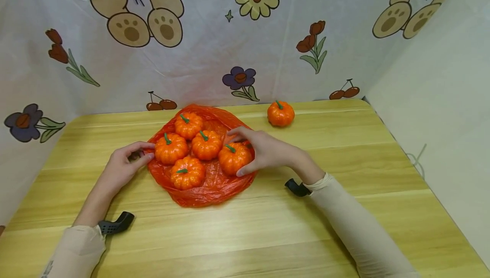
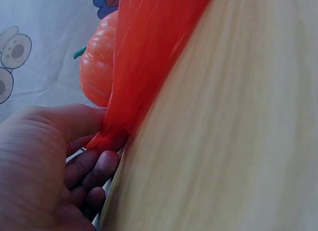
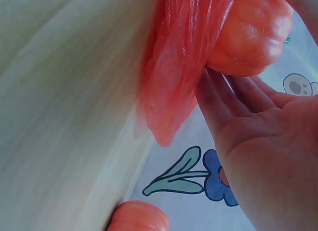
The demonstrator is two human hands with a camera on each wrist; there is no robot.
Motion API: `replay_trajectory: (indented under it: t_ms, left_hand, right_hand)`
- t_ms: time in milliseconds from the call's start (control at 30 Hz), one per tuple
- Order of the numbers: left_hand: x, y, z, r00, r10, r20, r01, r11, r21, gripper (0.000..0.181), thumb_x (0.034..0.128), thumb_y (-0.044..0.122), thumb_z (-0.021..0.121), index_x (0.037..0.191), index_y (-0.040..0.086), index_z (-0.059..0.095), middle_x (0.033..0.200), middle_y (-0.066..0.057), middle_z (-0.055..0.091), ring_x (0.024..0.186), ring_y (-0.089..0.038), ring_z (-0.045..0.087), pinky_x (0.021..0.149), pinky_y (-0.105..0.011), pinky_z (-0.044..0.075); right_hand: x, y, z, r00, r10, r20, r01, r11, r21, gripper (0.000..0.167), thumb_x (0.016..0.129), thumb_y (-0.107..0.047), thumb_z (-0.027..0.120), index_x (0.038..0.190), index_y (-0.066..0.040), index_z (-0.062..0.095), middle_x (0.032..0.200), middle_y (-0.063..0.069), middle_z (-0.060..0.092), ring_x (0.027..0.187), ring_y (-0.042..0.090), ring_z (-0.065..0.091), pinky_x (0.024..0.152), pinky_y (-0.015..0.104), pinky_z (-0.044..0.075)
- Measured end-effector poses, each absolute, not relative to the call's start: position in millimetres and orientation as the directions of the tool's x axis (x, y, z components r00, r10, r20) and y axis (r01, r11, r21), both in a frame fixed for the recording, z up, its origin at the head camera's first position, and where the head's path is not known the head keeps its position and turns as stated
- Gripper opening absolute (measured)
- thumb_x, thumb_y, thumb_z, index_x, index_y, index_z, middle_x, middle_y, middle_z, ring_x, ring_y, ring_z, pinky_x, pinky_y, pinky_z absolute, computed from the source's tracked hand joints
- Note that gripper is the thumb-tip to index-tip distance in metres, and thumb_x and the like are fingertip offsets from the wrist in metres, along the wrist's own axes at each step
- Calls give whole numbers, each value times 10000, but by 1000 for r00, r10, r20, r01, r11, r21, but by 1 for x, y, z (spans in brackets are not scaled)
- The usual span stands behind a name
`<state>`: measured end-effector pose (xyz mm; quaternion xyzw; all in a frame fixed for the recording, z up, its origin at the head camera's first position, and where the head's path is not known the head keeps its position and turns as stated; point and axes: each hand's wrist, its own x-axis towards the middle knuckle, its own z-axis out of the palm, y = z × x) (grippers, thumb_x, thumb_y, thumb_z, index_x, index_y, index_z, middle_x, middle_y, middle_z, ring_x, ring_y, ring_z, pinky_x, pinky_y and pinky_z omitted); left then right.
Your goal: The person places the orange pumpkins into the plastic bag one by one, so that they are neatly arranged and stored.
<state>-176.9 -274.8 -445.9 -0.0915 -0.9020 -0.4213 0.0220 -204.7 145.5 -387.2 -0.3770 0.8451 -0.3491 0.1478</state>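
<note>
A thin red plastic bag (image 1: pixel 214 193) lies spread on the table with several small orange pumpkins with green stems on it, among them a front one (image 1: pixel 187 173). My left hand (image 1: pixel 123 165) pinches the bag's left edge between thumb and fingers; the gathered plastic (image 2: pixel 117 134) shows in the left wrist view. At the bag's right side, my right hand (image 1: pixel 268 150) holds the rightmost pumpkin (image 1: pixel 234 160), thumb in front and fingers curved behind it. In the right wrist view the same pumpkin (image 3: pixel 251 35) sits beside the red plastic, partly hidden.
Another small pumpkin (image 1: pixel 281 114) stands on the wooden table (image 1: pixel 245 244) near its back edge, right of the bag. A patterned cloth (image 1: pixel 206 52) hangs behind the table. A pale wall (image 1: pixel 444 91) runs along the right side.
</note>
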Motion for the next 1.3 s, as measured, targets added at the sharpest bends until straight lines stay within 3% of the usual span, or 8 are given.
replay_trajectory:
  t_ms: [800,1100,1300]
  left_hand:
    - [-177,-274,-443,-984,139,115,178,630,756,263,1026,216,715,1266,110,735,983,-42,612,856,-132,501,719,-218,404]
    - [-178,-276,-443,-984,141,109,174,639,749,283,1035,224,702,1291,105,723,1011,-63,614,867,-138,495,722,-218,400]
    - [-177,-275,-445,-983,143,114,180,643,744,271,1036,220,701,1281,108,728,1004,-53,619,858,-142,498,714,-217,405]
  right_hand:
    - [-201,141,-391,-647,-759,-70,-526,511,-679,951,797,-411,937,1536,-82,438,1486,9,602,1400,178,547,1225,392,359]
    - [-202,140,-391,-635,-770,-56,-547,501,-671,949,812,-439,919,1545,-78,437,1470,-7,612,1389,156,556,1220,383,367]
    - [-204,142,-388,-664,-747,-15,-527,483,-700,901,846,-440,892,1540,-70,452,1431,-12,644,1351,156,591,1177,389,427]
